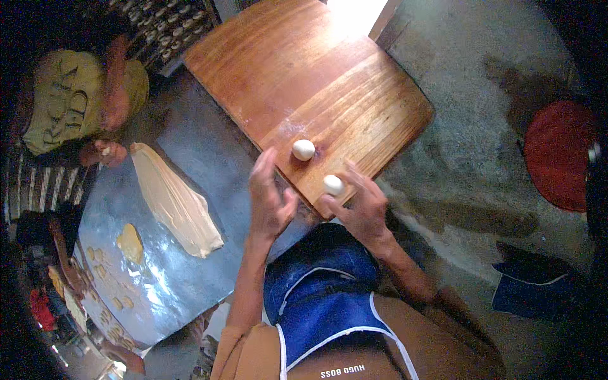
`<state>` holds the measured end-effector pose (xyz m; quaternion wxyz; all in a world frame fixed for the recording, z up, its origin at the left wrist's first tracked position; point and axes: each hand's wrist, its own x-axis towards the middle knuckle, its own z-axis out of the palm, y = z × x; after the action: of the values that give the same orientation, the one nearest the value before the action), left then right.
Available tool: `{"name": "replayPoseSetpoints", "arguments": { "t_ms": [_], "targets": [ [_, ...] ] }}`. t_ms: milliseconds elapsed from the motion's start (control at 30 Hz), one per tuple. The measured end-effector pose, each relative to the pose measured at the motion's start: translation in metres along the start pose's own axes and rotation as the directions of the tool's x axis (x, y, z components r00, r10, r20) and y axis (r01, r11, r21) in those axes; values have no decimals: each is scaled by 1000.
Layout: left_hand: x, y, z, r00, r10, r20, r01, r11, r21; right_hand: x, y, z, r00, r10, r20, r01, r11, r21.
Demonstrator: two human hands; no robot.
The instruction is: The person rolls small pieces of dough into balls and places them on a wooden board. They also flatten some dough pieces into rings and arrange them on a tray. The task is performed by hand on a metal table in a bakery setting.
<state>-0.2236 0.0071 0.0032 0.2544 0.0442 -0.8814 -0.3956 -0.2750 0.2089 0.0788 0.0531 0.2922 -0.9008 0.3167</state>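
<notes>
Two smooth white dough balls lie at the near end of a wooden board. My right hand [366, 212] curls around the nearer dough ball [333, 185], its thumb on one side and its fingers on the other. The second dough ball [303, 150] rests a little farther off to the left, untouched. My left hand [269, 199] is held at the left edge of the wooden board [329, 88], thumb and fingers apart, with nothing in it.
Left of the board is a shiny metal table [183, 288] bearing a long stretched dough sheet [174, 199], a yellowish dough piece [130, 244] and several small pieces. Co-workers stand along its far left side, one hand [104, 152] near the sheet. A round red object [556, 156] is at right.
</notes>
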Motion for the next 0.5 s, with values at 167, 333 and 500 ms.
{"name": "replayPoseSetpoints", "arguments": {
  "t_ms": [167,333,500],
  "targets": [
    [-143,16,-84,897,-380,-225,414,901,129,-39,-14,47,940,-323,-111,334,937,100],
    [-241,32,-133,634,-658,-406,733,679,46,-49,-79,142,778,-556,292,490,829,271],
    [-250,22,-138,501,-766,-403,749,617,-240,-9,-134,236,693,-649,315,523,753,401]
  ]
}}
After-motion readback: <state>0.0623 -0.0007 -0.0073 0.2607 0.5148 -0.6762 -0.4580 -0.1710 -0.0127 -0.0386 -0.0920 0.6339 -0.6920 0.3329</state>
